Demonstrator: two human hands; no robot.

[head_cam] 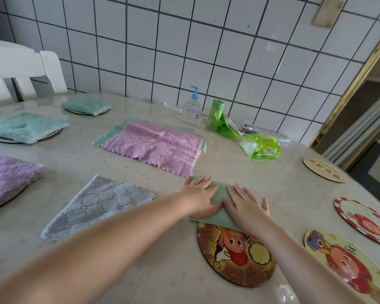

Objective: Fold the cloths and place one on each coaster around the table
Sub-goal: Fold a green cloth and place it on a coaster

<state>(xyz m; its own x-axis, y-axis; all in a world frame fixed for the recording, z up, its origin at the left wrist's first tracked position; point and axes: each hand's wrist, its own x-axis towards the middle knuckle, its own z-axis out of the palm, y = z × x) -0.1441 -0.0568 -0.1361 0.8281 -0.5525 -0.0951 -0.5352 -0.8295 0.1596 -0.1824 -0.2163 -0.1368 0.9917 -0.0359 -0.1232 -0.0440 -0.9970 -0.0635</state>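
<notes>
Head view, and both hands are flat on a green cloth (221, 212), palms down, fingers spread, pressing and not gripping. Left hand (199, 195) covers the cloth's left part; there is a ring on one finger. Right hand (246, 205) lies just beside it, thumbs nearly touching over the fabric. The cloth looks folded, its near edge overlapping the top rim of a cartoon coaster (236, 254) just below the hands.

Right of the hands, three more coasters sit bare on the table (140, 255): one near the right forearm (347, 264), one beyond it (364, 220), a pale one (324, 170) farther off.

Left of the left forearm lies a grey cloth (97, 207), spread flat. Beyond the hands a pink cloth (156, 148) lies open over a mint one (110, 133) that peeks out at its edges.

Far left, the finished places: a purple cloth (7, 178) folded on a coaster, a mint cloth (24, 127) folded on another, and a third mint one (87, 105) farthest back, each with its coaster's rim showing underneath.

Beyond the hands by the tiled wall (184, 51) stand a pump bottle (192, 108), a green bag roll (216, 115) and a green packet (261, 145). A white chair (20, 66) stands at the far left.
</notes>
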